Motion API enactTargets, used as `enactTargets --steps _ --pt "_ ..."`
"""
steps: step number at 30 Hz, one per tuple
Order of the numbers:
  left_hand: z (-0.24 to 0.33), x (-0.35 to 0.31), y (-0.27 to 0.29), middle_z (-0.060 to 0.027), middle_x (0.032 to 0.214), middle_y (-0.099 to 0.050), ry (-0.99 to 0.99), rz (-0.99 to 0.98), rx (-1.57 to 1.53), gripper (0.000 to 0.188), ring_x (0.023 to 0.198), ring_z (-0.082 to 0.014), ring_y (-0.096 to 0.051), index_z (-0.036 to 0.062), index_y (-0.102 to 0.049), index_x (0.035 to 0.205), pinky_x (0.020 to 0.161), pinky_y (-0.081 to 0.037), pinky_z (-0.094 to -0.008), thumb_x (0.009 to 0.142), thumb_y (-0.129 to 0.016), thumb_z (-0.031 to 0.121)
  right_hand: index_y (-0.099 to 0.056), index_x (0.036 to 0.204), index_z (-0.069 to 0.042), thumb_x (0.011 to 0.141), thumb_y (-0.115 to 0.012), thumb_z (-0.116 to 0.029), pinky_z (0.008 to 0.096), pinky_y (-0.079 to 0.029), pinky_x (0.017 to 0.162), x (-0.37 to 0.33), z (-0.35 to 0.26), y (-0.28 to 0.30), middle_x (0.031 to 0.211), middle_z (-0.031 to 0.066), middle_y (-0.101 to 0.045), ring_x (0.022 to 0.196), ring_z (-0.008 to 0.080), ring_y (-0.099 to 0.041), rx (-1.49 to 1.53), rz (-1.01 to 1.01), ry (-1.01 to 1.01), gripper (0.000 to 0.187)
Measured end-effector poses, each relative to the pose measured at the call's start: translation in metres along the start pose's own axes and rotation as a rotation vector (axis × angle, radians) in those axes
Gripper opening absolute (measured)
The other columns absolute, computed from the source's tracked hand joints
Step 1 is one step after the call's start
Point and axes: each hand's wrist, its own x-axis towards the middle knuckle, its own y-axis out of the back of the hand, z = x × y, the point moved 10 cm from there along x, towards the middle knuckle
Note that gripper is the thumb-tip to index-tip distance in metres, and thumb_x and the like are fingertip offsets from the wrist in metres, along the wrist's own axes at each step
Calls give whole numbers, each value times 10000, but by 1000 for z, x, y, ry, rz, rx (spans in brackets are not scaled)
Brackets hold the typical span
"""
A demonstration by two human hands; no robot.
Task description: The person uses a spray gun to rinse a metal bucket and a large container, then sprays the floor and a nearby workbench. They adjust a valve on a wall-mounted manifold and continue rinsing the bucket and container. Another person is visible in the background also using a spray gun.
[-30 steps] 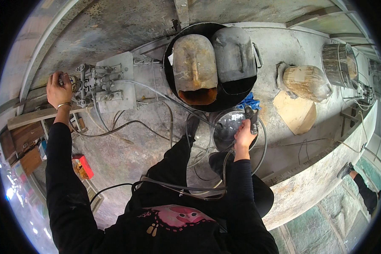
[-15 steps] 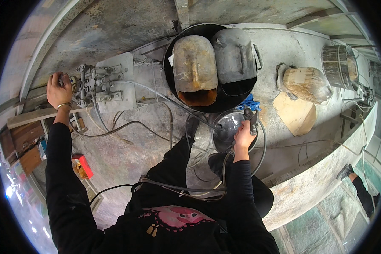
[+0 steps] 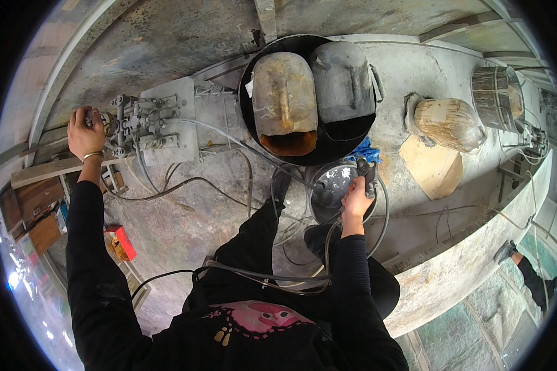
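Observation:
My left hand (image 3: 86, 133) is closed round a knob-like fitting (image 3: 109, 123) at the left end of a grey, dust-coated pump (image 3: 139, 123). In my right hand (image 3: 356, 201) is a dark spray gun (image 3: 369, 179) with hoses running from it. The gun is over the rim of a dark metal bucket (image 3: 329, 201) that holds a little shiny liquid with pale patches. A suction hose (image 3: 300, 176) from the pump dips into this bucket. Crumpled blue plastic (image 3: 366, 151) lies beside the bucket's far edge.
Behind the bucket stands a large black drum (image 3: 246, 102) holding two jugs, one stained yellow (image 3: 284, 93) and one grey (image 3: 343, 80). Hoses (image 3: 198, 179) loop across the floor around my legs. To the right are cardboard (image 3: 430, 164), another stained container (image 3: 445, 123) and a bucket (image 3: 495, 99). A person's leg (image 3: 529, 275) shows at lower right.
Both my hands stay almost where they were. The pale patches in the bucket's liquid have spread. The other person's leg at the lower right has shifted slightly.

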Motion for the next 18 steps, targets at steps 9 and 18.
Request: enactTargets --steps 9,18 --pt "0 -1 1 -64 1086 -723 -12 10 0 175 1015 -376 -680 196 -725 1060 840 -547 -481 944 -695 324 -636 790 -88 939 -684 -265 275 -315 413 -3 -4 -1 634 -28 -517 462 91 -446 -2 4 -5 236" --pt "0 -1 0 -60 1092 -724 1 6 -5 179 1024 -369 -682 183 -725 1063 847 -547 -476 944 -691 313 -608 775 -103 937 -683 -275 274 -306 414 0 0 0 615 -38 -497 454 85 -429 -10 7 4 248"
